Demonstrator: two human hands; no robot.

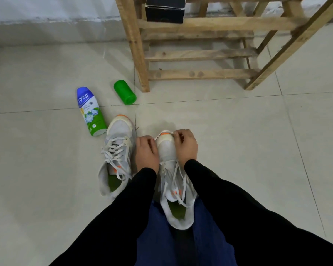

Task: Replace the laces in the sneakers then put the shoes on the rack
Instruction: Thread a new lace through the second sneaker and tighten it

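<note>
2 sneakers side by side on floor, toes pointing toward wooden rack.
Left sneaker: white/grey, orange toe tip, green insole, white laces criss-crossed thru eyelets, ends loose over the opening. Right sneaker: same colours, lace slack, strands trailing over tongue + collar; left hand and right hand grip its toe. Rack: slatted, upright, well apart fwd.

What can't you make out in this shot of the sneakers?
Head view.
- Whether the left hand and right hand pinch lace at the nearer sneaker: fingers cover it.
- Tops of the wooden rack and black box: cut by the upper edge.
- Print on the powder bottle: too small.
- Heel of the other sneaker: partly behind the left sleeve.
</note>
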